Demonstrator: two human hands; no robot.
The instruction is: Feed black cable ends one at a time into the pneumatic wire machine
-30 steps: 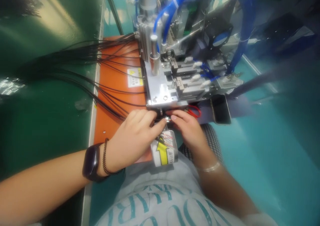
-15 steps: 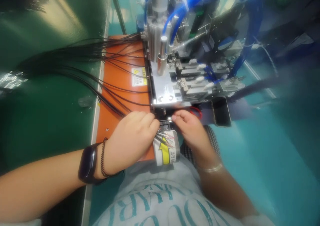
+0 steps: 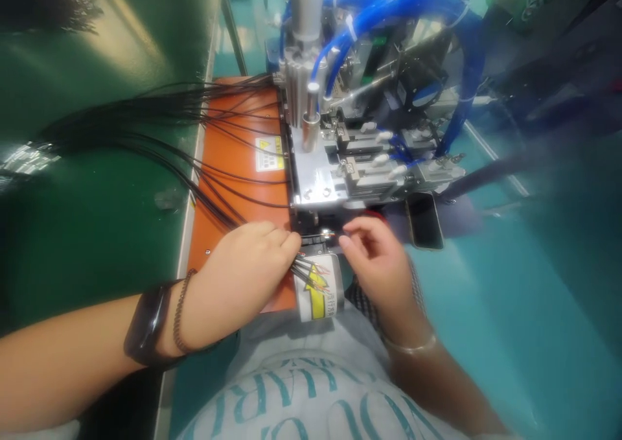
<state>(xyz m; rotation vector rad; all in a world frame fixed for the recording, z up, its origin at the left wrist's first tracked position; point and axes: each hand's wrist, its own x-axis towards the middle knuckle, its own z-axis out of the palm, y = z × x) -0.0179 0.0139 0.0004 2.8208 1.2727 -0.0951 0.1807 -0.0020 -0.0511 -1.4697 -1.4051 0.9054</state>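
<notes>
My left hand (image 3: 243, 275) is closed round a bundle of black cables (image 3: 306, 273), whose thin, stripped wire ends fan out past the thumb. The ends lie above a white label with a yellow arrow (image 3: 317, 302). One wire reaches from the hand along a black track (image 3: 315, 240) at the near end of the machine. To the right of that wire's tip, my right hand (image 3: 381, 265) has its thumb and forefinger apart, with nothing visible between them. Its other fingers are curled in.
More black cables (image 3: 146, 93) cross the orange plate (image 3: 233, 161) from the green surface at left. Ahead stands the metal machine (image 3: 315, 174) with cylinders and blue air tubes (image 3: 473, 51). A phone (image 3: 425, 220) lies right of my right hand.
The right thumb and forefinger have parted from a pinch and sit slightly back from the track. My left hand has shifted a little left, still holding the cables.
</notes>
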